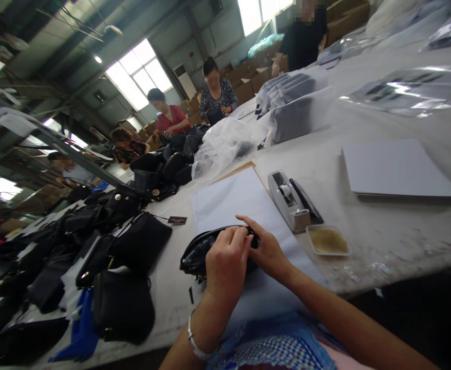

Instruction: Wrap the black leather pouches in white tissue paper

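Observation:
A small black bag (pixel 199 252) lies on white paper (pixel 229 198) at the table's near side. My left hand (pixel 228 257), with a bangle on its wrist, has its fingers closed at the bag's right end. Against that same end is my right hand (pixel 266 252), its thumb and fingers pinching the edge and its index finger reaching forward. The fingertips meet near a small metal part that is mostly covered. Left of the bag, a black tag (pixel 177 220) rests on the table.
Black bags (pixel 123 306) pile up on the left, with a blue tool (pixel 81 329) among them. A tape dispenser (pixel 287 200), a shallow dish (pixel 329 240) and stacked white sheets (pixel 398 167) lie to the right. Plastic-wrapped items (pixel 293 115) stand farther back. Several people work beyond.

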Available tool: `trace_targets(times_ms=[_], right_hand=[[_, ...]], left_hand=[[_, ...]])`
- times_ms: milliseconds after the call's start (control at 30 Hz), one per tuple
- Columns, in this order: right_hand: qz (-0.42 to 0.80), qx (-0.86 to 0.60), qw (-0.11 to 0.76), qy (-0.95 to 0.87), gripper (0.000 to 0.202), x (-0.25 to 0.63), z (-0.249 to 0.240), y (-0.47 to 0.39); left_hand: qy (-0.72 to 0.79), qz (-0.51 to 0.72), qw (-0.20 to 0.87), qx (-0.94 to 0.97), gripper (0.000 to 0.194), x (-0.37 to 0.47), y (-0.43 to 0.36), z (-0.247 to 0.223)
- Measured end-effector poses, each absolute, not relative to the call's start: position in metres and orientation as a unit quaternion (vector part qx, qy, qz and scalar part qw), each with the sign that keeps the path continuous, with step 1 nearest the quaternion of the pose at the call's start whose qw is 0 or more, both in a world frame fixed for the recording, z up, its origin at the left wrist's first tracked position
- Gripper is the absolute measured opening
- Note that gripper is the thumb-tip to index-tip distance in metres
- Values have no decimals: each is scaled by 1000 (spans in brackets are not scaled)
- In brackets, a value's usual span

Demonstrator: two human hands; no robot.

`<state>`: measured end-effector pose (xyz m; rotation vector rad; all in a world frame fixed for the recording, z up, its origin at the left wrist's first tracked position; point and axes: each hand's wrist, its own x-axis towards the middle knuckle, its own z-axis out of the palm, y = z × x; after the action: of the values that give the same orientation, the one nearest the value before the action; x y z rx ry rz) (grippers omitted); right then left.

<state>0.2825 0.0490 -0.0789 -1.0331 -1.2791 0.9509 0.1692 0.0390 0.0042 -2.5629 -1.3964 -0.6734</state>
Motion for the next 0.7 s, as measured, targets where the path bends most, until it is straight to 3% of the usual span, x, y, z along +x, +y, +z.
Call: trace_targets(times_ms=[467, 700], right_hand=[[400, -487, 559, -539, 66, 287, -74, 48], [394, -494, 548, -548, 57, 287, -80, 45]], left_hand=[[-564, -347, -15, -749, 5, 139, 30, 19], [-642, -377, -70, -664, 6, 104, 10, 11]])
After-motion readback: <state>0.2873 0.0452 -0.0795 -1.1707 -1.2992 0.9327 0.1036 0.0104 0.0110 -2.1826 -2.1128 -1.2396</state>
